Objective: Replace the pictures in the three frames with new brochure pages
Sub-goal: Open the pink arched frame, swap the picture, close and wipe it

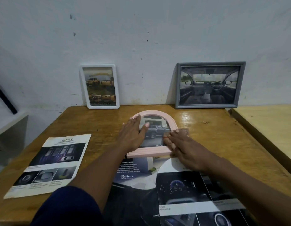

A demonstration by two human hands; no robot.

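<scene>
A pink arched frame (164,117) lies flat on the wooden table (96,121), showing a dark pickup picture. My left hand (131,136) rests flat on its left side, fingers spread. The fingers of my right hand (182,144) curl over the frame's right edge and grip it. A white frame (100,86) with orange trucks and a grey frame (208,85) with a car interior lean on the wall. Brochure pages lie near me: a safety page (52,163) at left, a dark page (133,175) under the pink frame, a dashboard page (190,198) at right.
A second, lighter table (268,128) adjoins on the right. A grey ledge (9,124) and a black bar (4,98) stand at the far left. The white wall runs right behind the table's back edge.
</scene>
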